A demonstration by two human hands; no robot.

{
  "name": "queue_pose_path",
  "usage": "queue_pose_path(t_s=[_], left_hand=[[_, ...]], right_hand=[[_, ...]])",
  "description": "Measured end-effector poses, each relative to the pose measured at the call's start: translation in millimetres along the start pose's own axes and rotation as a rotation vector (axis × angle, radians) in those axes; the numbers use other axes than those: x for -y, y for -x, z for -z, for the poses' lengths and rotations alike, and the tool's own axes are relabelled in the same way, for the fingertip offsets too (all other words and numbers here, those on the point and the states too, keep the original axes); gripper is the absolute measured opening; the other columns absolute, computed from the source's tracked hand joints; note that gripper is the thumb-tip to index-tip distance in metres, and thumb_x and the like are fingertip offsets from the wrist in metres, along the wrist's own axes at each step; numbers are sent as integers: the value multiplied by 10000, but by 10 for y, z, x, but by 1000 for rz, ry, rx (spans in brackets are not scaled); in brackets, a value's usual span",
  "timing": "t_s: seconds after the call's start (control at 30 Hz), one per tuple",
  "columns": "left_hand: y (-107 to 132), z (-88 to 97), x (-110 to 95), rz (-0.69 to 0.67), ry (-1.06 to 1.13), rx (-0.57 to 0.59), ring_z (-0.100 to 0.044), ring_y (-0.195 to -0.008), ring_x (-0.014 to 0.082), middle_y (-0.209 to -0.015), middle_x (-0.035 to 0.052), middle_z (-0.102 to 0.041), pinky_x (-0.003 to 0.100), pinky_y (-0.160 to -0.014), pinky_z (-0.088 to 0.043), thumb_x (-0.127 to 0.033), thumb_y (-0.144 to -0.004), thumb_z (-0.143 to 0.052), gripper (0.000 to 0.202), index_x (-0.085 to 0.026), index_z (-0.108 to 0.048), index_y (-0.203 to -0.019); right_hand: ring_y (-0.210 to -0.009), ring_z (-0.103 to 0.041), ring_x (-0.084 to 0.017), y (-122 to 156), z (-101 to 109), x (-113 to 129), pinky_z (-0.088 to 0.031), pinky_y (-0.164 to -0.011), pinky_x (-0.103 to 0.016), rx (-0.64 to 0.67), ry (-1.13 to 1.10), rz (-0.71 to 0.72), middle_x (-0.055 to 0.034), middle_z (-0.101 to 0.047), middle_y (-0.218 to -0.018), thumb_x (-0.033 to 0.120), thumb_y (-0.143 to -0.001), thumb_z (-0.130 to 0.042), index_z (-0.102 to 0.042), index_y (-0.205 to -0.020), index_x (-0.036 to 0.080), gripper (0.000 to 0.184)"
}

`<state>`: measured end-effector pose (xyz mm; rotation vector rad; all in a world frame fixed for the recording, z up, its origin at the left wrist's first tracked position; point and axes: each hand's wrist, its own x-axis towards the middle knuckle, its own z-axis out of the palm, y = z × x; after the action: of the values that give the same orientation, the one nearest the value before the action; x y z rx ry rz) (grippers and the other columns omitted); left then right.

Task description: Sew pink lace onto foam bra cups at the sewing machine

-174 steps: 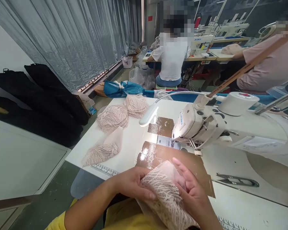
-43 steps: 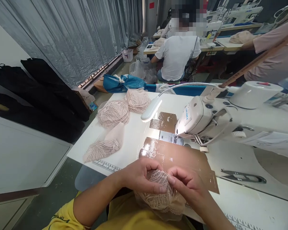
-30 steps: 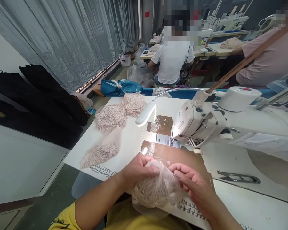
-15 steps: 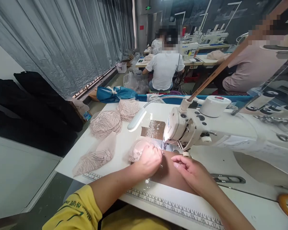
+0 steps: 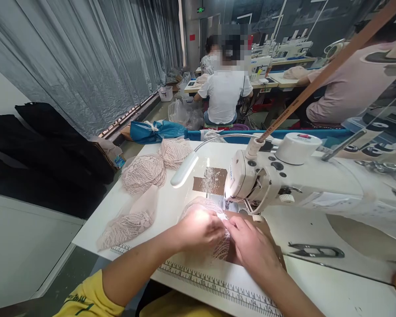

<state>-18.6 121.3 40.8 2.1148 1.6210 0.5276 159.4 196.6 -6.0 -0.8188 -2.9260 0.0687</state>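
Observation:
A pink lace bra cup lies on the sewing table just in front of the needle of the white sewing machine. My left hand is closed on its left side, brightly lit by the lamp. My right hand pinches its right edge, fingertips nearly meeting the left hand's. Part of the cup is hidden under my hands.
Stacks of lace cups and a flat lace piece lie at the table's left. Thread snips lie to the right. A printed ruler runs along the near edge. Other people sit sewing at tables behind.
The lace cup has gone from my lap up onto the table and under the machine head. My right hand has joined the left on the cup.

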Motion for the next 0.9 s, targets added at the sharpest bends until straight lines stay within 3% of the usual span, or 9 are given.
queue_pose_path(t_s=[0.1,0.27,0.5,0.7,0.9], left_hand=[[-71,-178,134,-35,-102,-177,-607,-794,170,-912,87,-679,280,-709,-481,-253,-952,-410,297,-138,-683,-932],[-167,-411,315,-98,-218,-240,-609,-849,199,-1110,108,-677,341,-743,-506,-219,-963,-382,319,-133,-679,-1044],[-273,-380,451,-176,-235,-260,-577,-818,198,-1113,112,-680,345,-744,-500,-226,-951,-431,281,-123,-683,-1022],[-335,-316,518,-206,-192,-257,-588,-848,200,-1102,136,-690,337,-749,-496,-253,-958,-427,315,-127,-697,-1059],[-324,-283,546,-207,-169,-255,-581,-835,210,-1110,139,-693,357,-751,-494,-275,-950,-438,329,-134,-696,-1097]], right_hand=[[-774,-610,-185,0,-49,-6,-455,-665,-303,-49,84,3,-55,-677,-955,-19,-824,-411,-651,-1137,203,453],[-728,-610,-172,-34,-71,-3,-470,-683,-306,-65,158,-25,-64,-694,-976,-14,-855,-395,-647,-1174,213,466],[-695,-624,-176,-96,-55,3,-473,-637,-316,-15,162,-89,-79,-700,-1035,-22,-843,-380,-638,-1225,207,514],[-681,-611,-179,-123,-98,-16,-441,-550,-298,-104,159,-86,-83,-694,-915,0,-819,-416,-668,-1169,198,474],[-660,-601,-169,-119,-119,-24,-429,-551,-297,-139,160,-71,-75,-700,-921,8,-815,-427,-681,-1153,206,466]])
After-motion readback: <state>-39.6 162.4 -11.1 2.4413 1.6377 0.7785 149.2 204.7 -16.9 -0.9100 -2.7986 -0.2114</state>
